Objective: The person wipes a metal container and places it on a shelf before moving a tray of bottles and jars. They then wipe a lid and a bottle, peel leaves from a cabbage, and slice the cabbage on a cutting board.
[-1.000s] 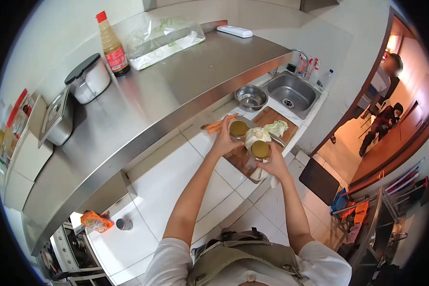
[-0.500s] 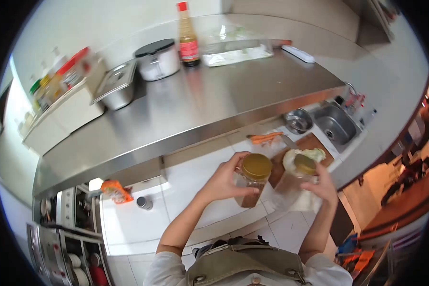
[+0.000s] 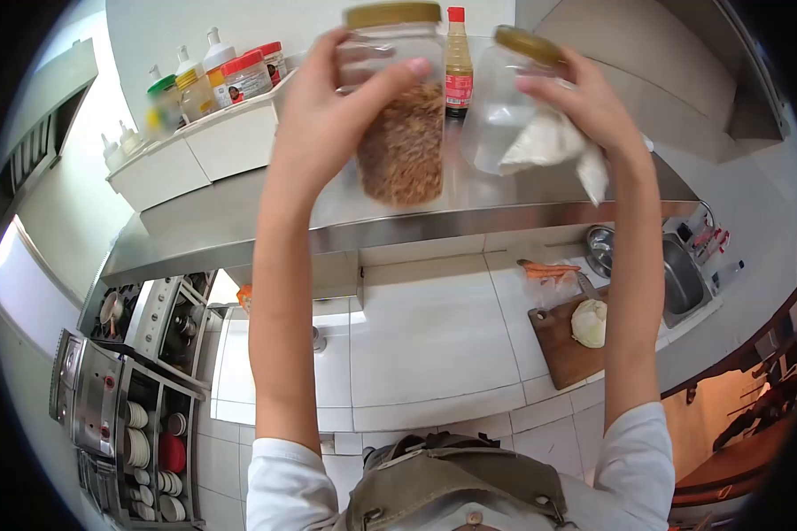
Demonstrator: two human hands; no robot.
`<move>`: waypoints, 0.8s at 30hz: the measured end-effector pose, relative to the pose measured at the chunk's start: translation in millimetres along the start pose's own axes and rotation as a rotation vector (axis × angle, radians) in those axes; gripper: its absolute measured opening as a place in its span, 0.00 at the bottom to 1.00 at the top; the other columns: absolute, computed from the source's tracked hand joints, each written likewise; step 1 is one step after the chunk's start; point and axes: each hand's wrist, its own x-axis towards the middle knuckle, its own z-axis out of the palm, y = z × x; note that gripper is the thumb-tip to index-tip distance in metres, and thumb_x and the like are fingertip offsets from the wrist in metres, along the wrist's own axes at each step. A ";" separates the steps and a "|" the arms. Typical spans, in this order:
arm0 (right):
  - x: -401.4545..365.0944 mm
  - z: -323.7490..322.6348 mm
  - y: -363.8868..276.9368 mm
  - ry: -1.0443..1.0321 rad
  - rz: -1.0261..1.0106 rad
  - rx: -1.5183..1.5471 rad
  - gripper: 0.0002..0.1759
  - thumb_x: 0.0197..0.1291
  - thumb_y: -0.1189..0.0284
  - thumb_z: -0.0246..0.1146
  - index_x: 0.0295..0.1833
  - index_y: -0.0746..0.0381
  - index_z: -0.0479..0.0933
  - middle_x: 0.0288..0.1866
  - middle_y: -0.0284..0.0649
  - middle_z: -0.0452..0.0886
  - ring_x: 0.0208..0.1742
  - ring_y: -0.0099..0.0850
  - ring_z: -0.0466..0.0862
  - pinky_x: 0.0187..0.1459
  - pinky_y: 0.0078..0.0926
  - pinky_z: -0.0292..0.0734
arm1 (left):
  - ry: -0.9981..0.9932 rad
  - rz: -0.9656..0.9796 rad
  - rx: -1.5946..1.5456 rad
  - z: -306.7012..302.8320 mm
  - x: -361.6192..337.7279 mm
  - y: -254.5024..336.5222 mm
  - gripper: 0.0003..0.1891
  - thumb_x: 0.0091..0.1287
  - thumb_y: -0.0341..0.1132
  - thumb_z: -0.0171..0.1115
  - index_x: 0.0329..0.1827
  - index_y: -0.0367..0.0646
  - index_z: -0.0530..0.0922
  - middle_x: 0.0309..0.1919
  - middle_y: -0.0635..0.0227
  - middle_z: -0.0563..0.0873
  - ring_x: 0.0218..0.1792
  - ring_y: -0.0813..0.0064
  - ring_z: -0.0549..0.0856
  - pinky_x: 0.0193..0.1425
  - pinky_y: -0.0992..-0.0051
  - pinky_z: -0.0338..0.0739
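Observation:
My left hand [image 3: 328, 133] is wrapped round a clear jar [image 3: 405, 133] with a gold lid. Brown flaky bits fill the lower part of this jar, which hangs upright before the steel shelf. My right hand [image 3: 598, 102] grips a second clear jar [image 3: 491, 111] by its gold-lidded top, tilted a little. A crumpled white cloth or bag [image 3: 547, 143] hangs beneath my right fingers, overlapping that jar. Between the two jars, a red-capped sauce bottle [image 3: 457, 66] stands farther back on the shelf.
The steel shelf [image 3: 372, 232] crosses above the white tiled counter [image 3: 425, 327]. On the right are a cutting board [image 3: 562, 363] with a cabbage [image 3: 588, 324], carrots [image 3: 549, 268], a metal bowl [image 3: 599, 248] and a sink [image 3: 686, 283]. Plates fill a rack [image 3: 155, 442] at lower left.
Both hands have risen from over the counter to shelf height, carrying the jars up and apart. The view has also shifted, showing more of the left side.

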 end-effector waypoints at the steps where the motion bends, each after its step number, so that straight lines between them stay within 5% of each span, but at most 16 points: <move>1: 12.4 4.1 6.2 0.002 0.001 0.000 0.37 0.47 0.57 0.72 0.60 0.67 0.74 0.51 0.45 0.82 0.50 0.30 0.81 0.54 0.27 0.73 | -0.054 -0.006 0.015 7.0 7.7 -10.1 0.42 0.52 0.49 0.76 0.62 0.27 0.68 0.50 0.52 0.83 0.48 0.70 0.84 0.51 0.72 0.79; 6: 45.5 7.9 25.5 -0.167 0.235 0.048 0.34 0.51 0.57 0.71 0.60 0.66 0.74 0.44 0.38 0.82 0.40 0.24 0.80 0.43 0.22 0.75 | -0.168 0.014 0.127 44.4 42.7 -63.3 0.43 0.53 0.47 0.76 0.64 0.29 0.63 0.51 0.51 0.82 0.55 0.67 0.82 0.56 0.72 0.76; 11: 63.5 6.8 42.4 -0.158 0.296 0.007 0.36 0.51 0.57 0.72 0.61 0.67 0.73 0.45 0.39 0.83 0.40 0.24 0.82 0.42 0.22 0.76 | -0.231 -0.038 0.179 73.0 67.6 -74.6 0.46 0.53 0.44 0.75 0.62 0.22 0.56 0.50 0.44 0.80 0.51 0.60 0.84 0.52 0.71 0.79; 15: 63.7 8.2 45.0 -0.130 0.346 0.003 0.38 0.51 0.58 0.72 0.64 0.67 0.71 0.47 0.41 0.83 0.41 0.25 0.82 0.42 0.23 0.77 | -0.214 -0.136 0.064 86.8 75.4 -88.1 0.46 0.55 0.40 0.74 0.62 0.18 0.52 0.53 0.43 0.77 0.55 0.59 0.81 0.57 0.72 0.77; 17: 62.5 8.2 49.0 -0.150 0.327 -0.001 0.42 0.51 0.56 0.71 0.67 0.68 0.68 0.49 0.44 0.82 0.43 0.27 0.83 0.43 0.24 0.77 | -0.190 -0.036 0.098 87.9 87.3 -108.3 0.46 0.55 0.40 0.75 0.63 0.19 0.52 0.54 0.43 0.76 0.57 0.59 0.80 0.60 0.72 0.75; 21: 45.1 8.0 50.0 0.062 0.254 -0.116 0.43 0.55 0.50 0.68 0.68 0.66 0.65 0.47 0.44 0.81 0.44 0.30 0.82 0.45 0.25 0.77 | -0.194 0.084 0.281 81.1 97.8 -130.8 0.52 0.56 0.46 0.75 0.67 0.21 0.48 0.57 0.43 0.75 0.59 0.60 0.78 0.63 0.69 0.73; 23: 35.6 2.7 49.5 0.237 0.234 -0.107 0.39 0.58 0.46 0.65 0.65 0.63 0.69 0.43 0.40 0.80 0.44 0.28 0.80 0.45 0.24 0.76 | -0.197 0.079 0.205 77.7 94.2 -129.2 0.46 0.58 0.45 0.73 0.68 0.25 0.54 0.58 0.48 0.76 0.60 0.59 0.78 0.64 0.69 0.72; 24: 26.4 -2.2 47.3 0.234 0.244 -0.108 0.39 0.58 0.46 0.65 0.65 0.63 0.69 0.43 0.40 0.80 0.44 0.28 0.80 0.45 0.24 0.76 | -0.111 0.077 0.335 75.3 89.8 -118.0 0.50 0.56 0.45 0.72 0.70 0.23 0.49 0.62 0.38 0.69 0.64 0.50 0.71 0.69 0.65 0.66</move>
